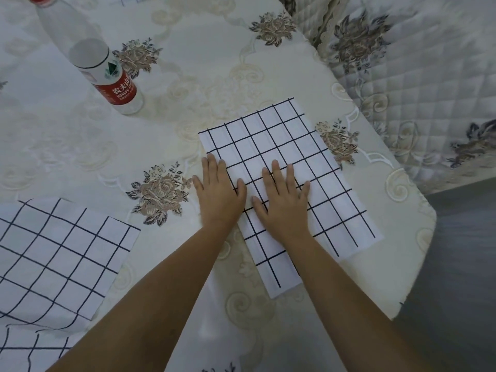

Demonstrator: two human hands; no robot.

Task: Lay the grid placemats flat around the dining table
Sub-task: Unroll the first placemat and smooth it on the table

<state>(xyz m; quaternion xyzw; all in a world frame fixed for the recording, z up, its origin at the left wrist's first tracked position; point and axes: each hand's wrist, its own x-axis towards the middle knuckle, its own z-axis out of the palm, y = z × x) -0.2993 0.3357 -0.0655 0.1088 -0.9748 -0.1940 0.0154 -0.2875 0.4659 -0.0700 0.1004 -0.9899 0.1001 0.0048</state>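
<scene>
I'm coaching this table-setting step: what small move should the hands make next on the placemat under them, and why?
Probably slide both palms apart along the grid placemat: the left hand and right hand lie flat on it, and raised fold ridges run its length.

Centre placemat (281,135): white ground with a black line grid of squares. Lower-left placemat (59,253): the same white ground and black grid. Tablecloth (204,63): cream, with a tone-on-tone scroll pattern and scattered rose motifs in brown, beige and dark grey. Bottle (107,73), upper left: clear body, red cap, red label with white lettering and a green triangle emblem on white. Quilted cover (429,84), upper right: pale grey-white, diamond stitching, dark grey-brown floral motifs. Floor (461,264), right edge: grey.
</scene>
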